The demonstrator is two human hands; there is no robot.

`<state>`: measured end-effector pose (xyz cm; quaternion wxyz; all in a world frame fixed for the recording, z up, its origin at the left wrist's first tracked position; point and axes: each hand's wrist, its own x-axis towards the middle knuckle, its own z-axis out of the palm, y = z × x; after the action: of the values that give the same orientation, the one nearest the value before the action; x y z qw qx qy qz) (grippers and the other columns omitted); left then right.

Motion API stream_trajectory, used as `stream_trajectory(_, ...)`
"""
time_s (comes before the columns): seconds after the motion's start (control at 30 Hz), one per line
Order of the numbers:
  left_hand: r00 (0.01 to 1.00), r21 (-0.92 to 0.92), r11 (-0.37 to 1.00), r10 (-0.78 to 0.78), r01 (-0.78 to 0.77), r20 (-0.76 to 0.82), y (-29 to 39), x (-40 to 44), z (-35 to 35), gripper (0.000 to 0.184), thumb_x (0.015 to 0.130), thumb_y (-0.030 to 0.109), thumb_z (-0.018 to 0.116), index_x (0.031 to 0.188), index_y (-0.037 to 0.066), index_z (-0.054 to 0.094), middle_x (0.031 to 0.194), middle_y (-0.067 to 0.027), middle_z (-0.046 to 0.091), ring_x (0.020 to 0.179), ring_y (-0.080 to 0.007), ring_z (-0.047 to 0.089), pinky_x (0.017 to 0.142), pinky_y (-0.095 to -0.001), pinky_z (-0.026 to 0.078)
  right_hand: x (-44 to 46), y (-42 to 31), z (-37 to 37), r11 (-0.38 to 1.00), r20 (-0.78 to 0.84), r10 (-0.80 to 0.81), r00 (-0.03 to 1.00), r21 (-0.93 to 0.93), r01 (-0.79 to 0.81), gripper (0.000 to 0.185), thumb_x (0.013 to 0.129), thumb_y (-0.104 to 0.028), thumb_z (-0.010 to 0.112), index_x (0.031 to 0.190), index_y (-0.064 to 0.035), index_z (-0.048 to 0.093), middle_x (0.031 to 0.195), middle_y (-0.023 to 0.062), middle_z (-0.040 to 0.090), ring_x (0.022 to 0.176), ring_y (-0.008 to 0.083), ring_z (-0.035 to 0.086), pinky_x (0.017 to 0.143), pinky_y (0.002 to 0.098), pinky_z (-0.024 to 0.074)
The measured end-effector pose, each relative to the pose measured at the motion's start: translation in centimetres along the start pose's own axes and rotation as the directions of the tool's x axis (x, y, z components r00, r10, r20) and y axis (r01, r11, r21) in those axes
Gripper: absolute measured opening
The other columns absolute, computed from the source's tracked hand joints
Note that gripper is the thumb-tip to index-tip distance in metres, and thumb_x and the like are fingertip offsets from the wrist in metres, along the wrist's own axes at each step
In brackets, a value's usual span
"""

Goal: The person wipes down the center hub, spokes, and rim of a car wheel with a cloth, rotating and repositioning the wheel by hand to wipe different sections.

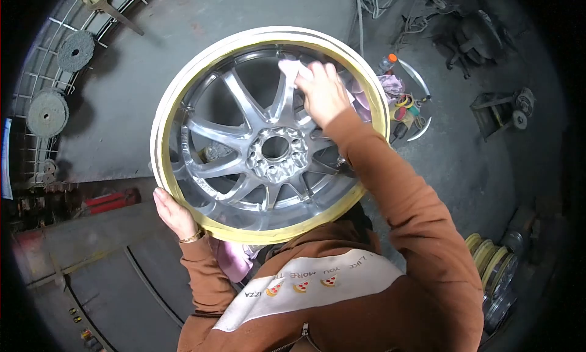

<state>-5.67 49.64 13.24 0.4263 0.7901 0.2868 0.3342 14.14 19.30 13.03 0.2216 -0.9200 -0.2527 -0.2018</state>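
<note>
A large silver wheel rim (229,163) with several spokes and yellow tape around its lip lies in front of my body. My left hand (173,213) grips its outer edge at the lower left, the fingers against the rim's outside. Inside the rim, at the upper right, my right hand (323,94) holds a white cloth (291,69) against the end of an upper spoke. Part of the cloth is hidden under my fingers.
Right of the rim are an orange-capped bottle (387,62), purple cloth (392,84) and tape rolls. Buffing wheels (47,112) hang on a wire rack at left. More taped rims (491,260) stand lower right. A wheeled chair base (473,43) is upper right.
</note>
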Motion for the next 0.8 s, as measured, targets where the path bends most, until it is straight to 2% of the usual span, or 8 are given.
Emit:
stream_trajectory(0.13, 0.999, -0.035, 0.999, -0.038, 0.039, 0.037, -0.9, 0.2, -0.4, 0.046, 0.102, 0.034, 0.037, 0.1, -0.008, 0.054, 0.084, -0.0145, 0.057, 0.075, -0.0233, 0.048, 0.072, -0.0358, 0.042, 1.1, 1.0, 1.6, 0.992, -0.082, 0.074, 0.994, 0.112, -0.065, 0.033, 0.073, 0.001, 0.054, 0.102, -0.0105, 0.066, 0.101, 0.0146, 0.056, 0.097, 0.0334, 0.054, 0.084, 0.042, 0.0472)
stream_trajectory(0.27, 0.999, 0.015, 0.999, 0.034, -0.034, 0.006, -1.1, 0.2, -0.2, 0.045, 0.102, 0.033, 0.038, 0.098, -0.009, 0.053, 0.083, -0.0158, 0.057, 0.074, -0.0234, 0.048, 0.071, -0.036, 0.041, -0.9, -0.6, 0.4, 0.98, 0.044, 0.169, 0.985, 0.102, -0.173, 0.032, 0.073, -0.001, 0.054, 0.101, -0.0086, 0.066, 0.099, 0.014, 0.058, 0.093, 0.0347, 0.057, 0.082, 0.0437, 0.0484)
stream_trajectory(0.37, 0.997, 0.107, 0.991, 0.08, -0.078, -0.017, -0.3, 0.1, -0.1, 0.044, 0.102, 0.032, 0.038, 0.096, -0.009, 0.052, 0.081, -0.0173, 0.056, 0.072, -0.0247, 0.048, 0.069, -0.0371, 0.041, 0.3, -0.4, 0.8, 0.962, -0.005, 0.229, 0.973, 0.154, -0.226, 0.027, 0.075, -0.001, 0.053, 0.099, -0.0071, 0.064, 0.097, 0.0149, 0.058, 0.091, 0.0368, 0.058, 0.081, 0.0456, 0.048)
stream_trajectory(0.43, 0.999, 0.081, 0.996, 0.039, -0.04, 0.008, 0.0, 0.0, -0.2, 0.044, 0.102, 0.032, 0.038, 0.097, -0.009, 0.053, 0.081, -0.0187, 0.056, 0.072, -0.027, 0.048, 0.07, -0.0381, 0.041, 1.9, 0.2, 1.0, 0.932, 0.11, 0.3, 0.948, 0.178, -0.315, 0.023, 0.077, -0.003, 0.051, 0.097, -0.0054, 0.062, 0.097, 0.0166, 0.06, 0.091, 0.0382, 0.059, 0.08, 0.0472, 0.0479)
stream_trajectory(0.63, 0.999, 0.03, 0.999, 0.046, -0.046, -0.002, 0.1, -0.1, 0.0, 0.041, 0.102, 0.031, 0.038, 0.094, -0.007, 0.052, 0.078, -0.0187, 0.055, 0.069, -0.0274, 0.046, 0.067, -0.0383, 0.04, 1.5, 0.3, 0.0, 0.951, 0.112, 0.267, 0.957, 0.131, -0.28, 0.022, 0.078, -0.004, 0.05, 0.097, -0.0051, 0.062, 0.098, 0.0171, 0.06, 0.091, 0.0382, 0.059, 0.08, 0.0476, 0.0487)
stream_trajectory(0.73, 0.996, 0.09, 0.993, 0.077, -0.073, -0.048, 0.6, -0.2, 0.2, 0.04, 0.102, 0.03, 0.038, 0.092, -0.006, 0.05, 0.074, -0.018, 0.052, 0.066, -0.0267, 0.043, 0.065, -0.0381, 0.039, -1.6, -1.2, -1.3, 0.99, 0.174, 0.135, 0.975, -0.075, -0.123, 0.024, 0.076, -0.006, 0.055, 0.099, -0.0067, 0.061, 0.095, 0.0165, 0.059, 0.084, 0.0342, 0.063, 0.074, 0.043, 0.0524)
stream_trajectory(0.8, 0.999, 0.067, 0.997, 0.031, -0.029, -0.021, 0.4, -0.1, -0.2, 0.039, 0.102, 0.031, 0.038, 0.09, -0.005, 0.049, 0.072, -0.0177, 0.05, 0.064, -0.0269, 0.041, 0.064, -0.0385, 0.039, -3.6, -3.1, -1.7, 0.983, 0.279, 0.119, 0.953, -0.168, -0.073, 0.027, 0.076, -0.007, 0.056, 0.103, -0.0069, 0.059, 0.092, 0.0155, 0.058, 0.079, 0.0316, 0.064, 0.067, 0.0405, 0.0542)
